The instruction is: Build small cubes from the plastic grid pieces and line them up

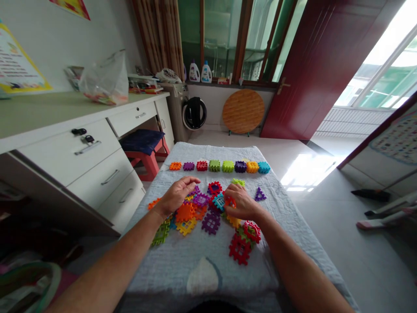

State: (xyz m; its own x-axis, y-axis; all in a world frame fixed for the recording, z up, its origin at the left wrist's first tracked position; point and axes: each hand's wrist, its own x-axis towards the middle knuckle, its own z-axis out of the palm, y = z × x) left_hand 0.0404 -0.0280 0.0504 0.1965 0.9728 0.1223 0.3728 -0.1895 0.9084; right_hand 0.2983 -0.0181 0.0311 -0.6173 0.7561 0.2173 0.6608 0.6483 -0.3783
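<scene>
On the cloth [182, 265], left hand [177, 195] curled over the pile [185, 213], grip unclear; right hand [240, 204] pinched a teal tile [219, 201]; picking seemed under way; lifting it free wanted care.

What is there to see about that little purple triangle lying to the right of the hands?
The purple triangle is a small open-framed piece, plastic by its look, with knobbly edges. It lies flat on the pale blue cloth, apex pointing away, just beyond the right hand and apart from the heap of pieces. Only the cloth touches it.
</scene>
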